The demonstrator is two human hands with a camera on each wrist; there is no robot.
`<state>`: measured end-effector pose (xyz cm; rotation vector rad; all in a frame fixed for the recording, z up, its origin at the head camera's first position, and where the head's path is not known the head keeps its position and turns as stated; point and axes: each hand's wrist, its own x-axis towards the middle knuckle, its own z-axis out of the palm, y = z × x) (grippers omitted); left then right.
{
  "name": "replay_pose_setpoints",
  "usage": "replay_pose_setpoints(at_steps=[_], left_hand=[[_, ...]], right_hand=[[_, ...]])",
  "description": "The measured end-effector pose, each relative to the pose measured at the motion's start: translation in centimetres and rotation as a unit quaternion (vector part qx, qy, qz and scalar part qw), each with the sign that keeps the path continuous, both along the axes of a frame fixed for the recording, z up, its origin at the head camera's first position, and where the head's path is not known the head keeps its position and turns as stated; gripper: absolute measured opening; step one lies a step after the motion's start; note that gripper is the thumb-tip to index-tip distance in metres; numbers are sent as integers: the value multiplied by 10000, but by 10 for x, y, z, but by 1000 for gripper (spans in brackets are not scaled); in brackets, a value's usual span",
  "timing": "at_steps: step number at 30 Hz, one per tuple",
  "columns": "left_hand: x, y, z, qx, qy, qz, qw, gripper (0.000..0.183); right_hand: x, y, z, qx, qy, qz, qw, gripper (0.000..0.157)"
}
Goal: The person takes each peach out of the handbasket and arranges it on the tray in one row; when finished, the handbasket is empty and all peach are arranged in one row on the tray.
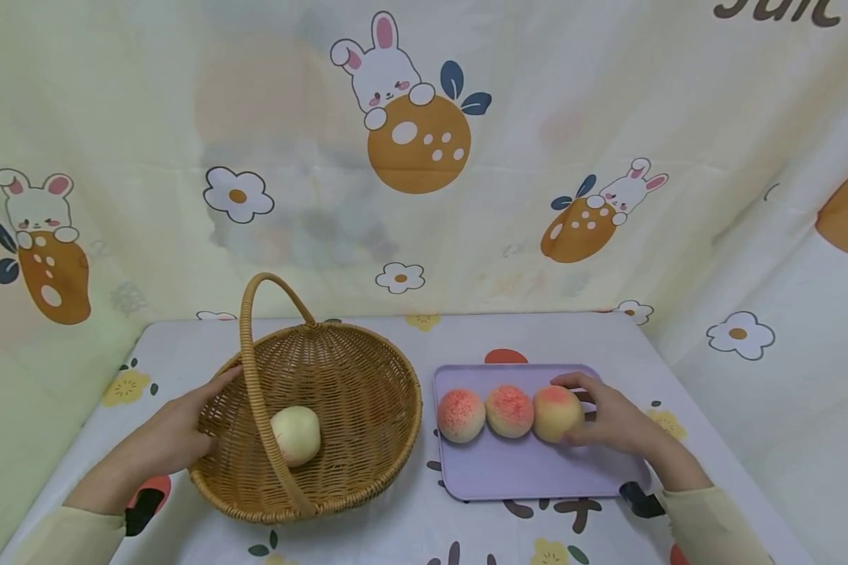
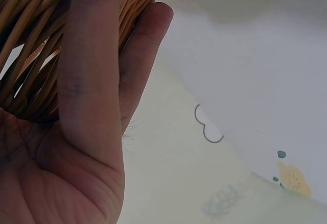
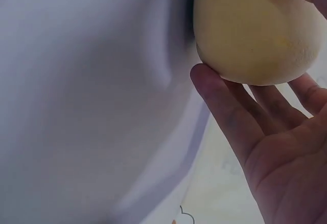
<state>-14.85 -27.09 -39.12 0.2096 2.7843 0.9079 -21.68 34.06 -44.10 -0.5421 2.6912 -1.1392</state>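
A brown wicker basket (image 1: 367,439) with a tall arched handle stands left of centre, and a pale peach (image 1: 298,435) lies inside it. My left hand (image 1: 169,431) grips the basket's left side at the rim; in the left wrist view the fingers (image 2: 92,70) lie along the woven wicker (image 2: 36,9). On the right, my right hand (image 1: 611,416) holds a yellowish peach (image 1: 557,413) with a red top, thumb on the near side and fingers on the far side. In the right wrist view the fingertips reach round this peach (image 3: 255,35).
A lilac tray (image 1: 523,475) lies under the right-hand peach. Two more pink-topped peaches, one at the left (image 1: 461,416) and one in the middle (image 1: 510,411), sit on it in a row. A patterned cloth (image 1: 367,541) covers the table, and a printed curtain (image 1: 509,235) hangs behind.
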Motion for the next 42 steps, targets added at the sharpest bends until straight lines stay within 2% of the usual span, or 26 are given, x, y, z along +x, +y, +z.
replay_pose_setpoints(at_steps=[9, 13, 16, 21, 24, 27, 30, 33, 39, 42], left_hand=[[1, 1, 1, -75, 68, -20, 9999, 108], [1, 2, 2, -53, 28, -4, 10000, 107], [1, 2, 2, -29, 9, -2, 10000, 107], [2, 1, 1, 69, -15, 3, 10000, 106], [2, 1, 1, 110, -22, 6, 9999, 106], [2, 2, 2, 83, -11, -4, 10000, 105], [1, 2, 2, 65, 0, -4, 10000, 104], [1, 2, 3, 30, 34, -26, 10000, 105], [2, 3, 3, 45, 79, -29, 10000, 103], [2, 2, 4, 58, 65, -19, 10000, 102]], right_hand=[[2, -5, 3, 26, -203, 116, 9997, 83], [2, -10, 12, 460, -76, 208, 9987, 90], [0, -25, 26, 792, 147, 226, 9965, 97], [-4, -72, 61, 764, 545, 354, 9950, 97], [-2, -111, 80, 441, 793, 616, 9940, 94], [1, -150, 91, 17, 1026, 1033, 9893, 93], [4, -188, 94, -273, 1083, 1512, 9822, 89], [7, -221, 94, -238, 1067, 1858, 9765, 89], [16, -267, 85, 245, 907, 2308, 9685, 92], [21, -284, 77, 566, 961, 2606, 9590, 93]])
